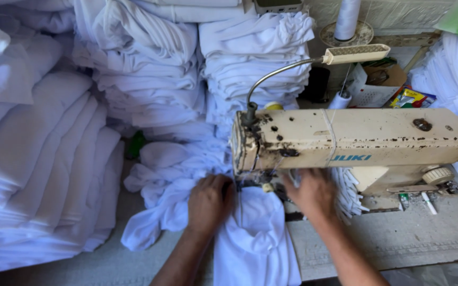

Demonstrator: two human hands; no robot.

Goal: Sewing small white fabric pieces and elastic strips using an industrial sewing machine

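Observation:
My left hand [209, 202] presses down on a white cloth piece [255, 238] just left of the needle area of a cream, worn sewing machine [356, 140]. My right hand [311, 193] lies flat on the same cloth under the machine's arm, to the right of the needle. The cloth runs from under the presser foot toward me and hangs over the table's front edge. The needle itself is hidden by the machine's head.
Tall stacks of folded white cloth [149, 63] rise behind and at the left [38, 175]. A crumpled white heap [170, 164] lies left of the machine. A gooseneck lamp [353, 54], a thread cone [347, 18] and a small box [382, 79] sit behind the machine.

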